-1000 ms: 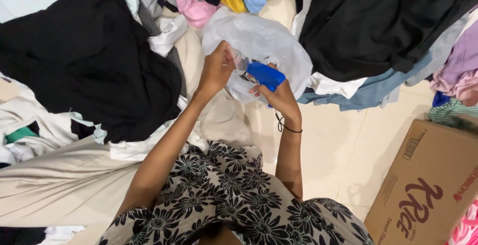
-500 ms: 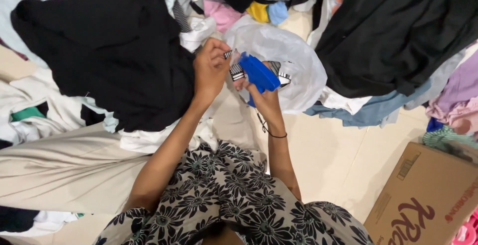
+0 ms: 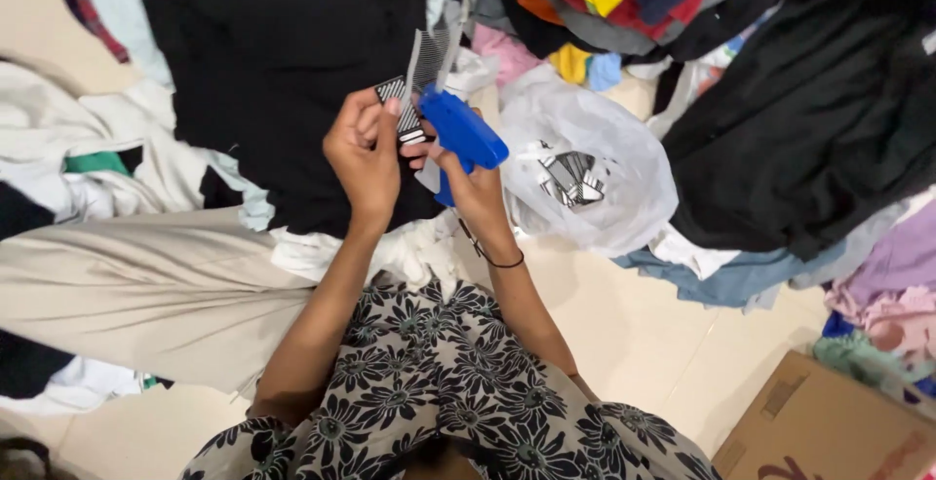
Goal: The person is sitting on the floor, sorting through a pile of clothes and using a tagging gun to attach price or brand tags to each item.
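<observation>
The person is sitting on the floor among heaps of clothes, working with both hands raised in front of them; the right hand (image 3: 466, 180) is closed around the grip of a blue tagging gun (image 3: 461, 131), its nose pointing up and away, with a strip of clear plastic fasteners (image 3: 427, 59) standing out of its top; the left hand (image 3: 363, 153) is pinching a small black-and-white striped tag (image 3: 402, 110) between thumb and fingertips, holding it right against the gun's tip. The two are meeting over a black garment (image 3: 283, 71) spread on the pile; I cannot tell whether the needle is already through the tag.

To my eye, the step is going best if the left fingers are staying clear of the needle's line, gripping the tag by its edge; the gun is wanting a steady wrist and a straight push, since a slanted one could tear the card. A white plastic bag (image 3: 585, 173) holding more striped tags is lying just beside the right hand; a beige cloth (image 3: 146, 295) is stretching across the floor by the left arm; a cardboard box (image 3: 829, 431) is sitting well apart at the near right.
</observation>
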